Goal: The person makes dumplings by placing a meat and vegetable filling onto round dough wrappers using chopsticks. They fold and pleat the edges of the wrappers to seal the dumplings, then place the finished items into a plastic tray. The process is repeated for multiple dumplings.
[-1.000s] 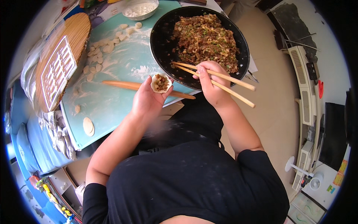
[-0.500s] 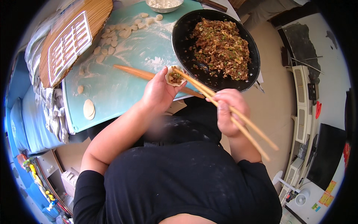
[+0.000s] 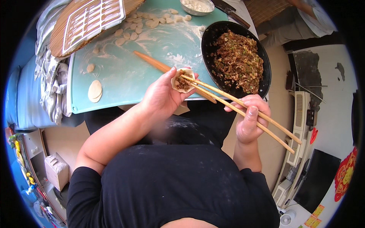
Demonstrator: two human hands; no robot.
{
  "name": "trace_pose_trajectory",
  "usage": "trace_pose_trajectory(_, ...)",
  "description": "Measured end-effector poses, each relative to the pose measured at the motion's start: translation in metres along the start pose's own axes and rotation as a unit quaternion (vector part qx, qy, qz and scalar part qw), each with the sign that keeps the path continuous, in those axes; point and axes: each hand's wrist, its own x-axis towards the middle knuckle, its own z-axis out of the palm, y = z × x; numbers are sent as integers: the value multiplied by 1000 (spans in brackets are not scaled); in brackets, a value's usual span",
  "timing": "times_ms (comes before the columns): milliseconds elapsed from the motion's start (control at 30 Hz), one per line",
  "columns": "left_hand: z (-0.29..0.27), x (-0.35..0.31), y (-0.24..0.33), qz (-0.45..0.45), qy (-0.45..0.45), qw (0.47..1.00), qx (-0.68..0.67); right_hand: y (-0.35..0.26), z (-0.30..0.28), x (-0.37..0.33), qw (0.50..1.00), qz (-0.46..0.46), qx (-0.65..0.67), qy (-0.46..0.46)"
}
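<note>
Cupped in my left hand (image 3: 163, 93) is a round dumpling wrapper (image 3: 175, 86) with a mound of minced filling (image 3: 183, 82) in its middle. My right hand (image 3: 251, 118) grips a pair of long wooden chopsticks (image 3: 235, 106), their tips touching the filling. Behind the left hand a tapered wooden rolling pin (image 3: 152, 64) lies slantwise on the floured teal mat (image 3: 121, 81). To the right stands a black pan (image 3: 208, 49) heaped with chopped filling (image 3: 239, 60). Two rolled wrappers (image 3: 95, 90) overlap at the mat's left side.
Several small dough pieces (image 3: 154, 23) lie at the back of the mat. A metal bowl of flour (image 3: 197, 6) and a cleaver (image 3: 232, 13) are behind the pan. A woven tray (image 3: 57, 41) bearing a white plastic rack (image 3: 93, 24) overhangs the back left. Another person's leg (image 3: 285, 32) shows at upper right.
The view has shifted, so the table sits higher and more to the right in the picture. Both hands keep their hold, and the chopstick tips remain at the filling.
</note>
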Motion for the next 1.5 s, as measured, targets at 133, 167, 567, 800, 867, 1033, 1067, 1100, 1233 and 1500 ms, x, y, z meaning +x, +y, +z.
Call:
trace_pose_trajectory(133,0,-7,7,2,19,999,29,-4,1,1,1000,-4,30,8)
trace_pose_trajectory(167,0,-9,8,9,32,999,35,-5,2,2,999,-5,37,14)
trace_pose_trajectory(567,-9,-24,17,30,-33,992,116,-3,15,3,999,19,48,8)
trace_pose_trajectory(800,-16,-29,21,35,-31,993,110,-11,9,10,1000,-8,26,15)
trace_pose_trajectory(867,-16,-30,21,45,-37,992,109,-10,3,9,997,22,38,62)
trace_pose_trajectory(1033,-15,-35,23,41,-65,996,37,-5,2,9,982,97,119,113)
trace_pose_trajectory(1067,-14,-36,23,32,-74,996,25,-3,4,9,976,111,142,119)
trace_pose_trajectory(1100,-12,-37,24,21,-84,996,12,-3,7,11,973,123,158,114)
trace_pose_trajectory(1233,-5,-43,25,11,-106,994,36,12,14,11,956,187,176,140)
trace_pose_trajectory(1500,-3,-46,30,-18,-114,993,-7,7,-6,30,966,170,196,18)
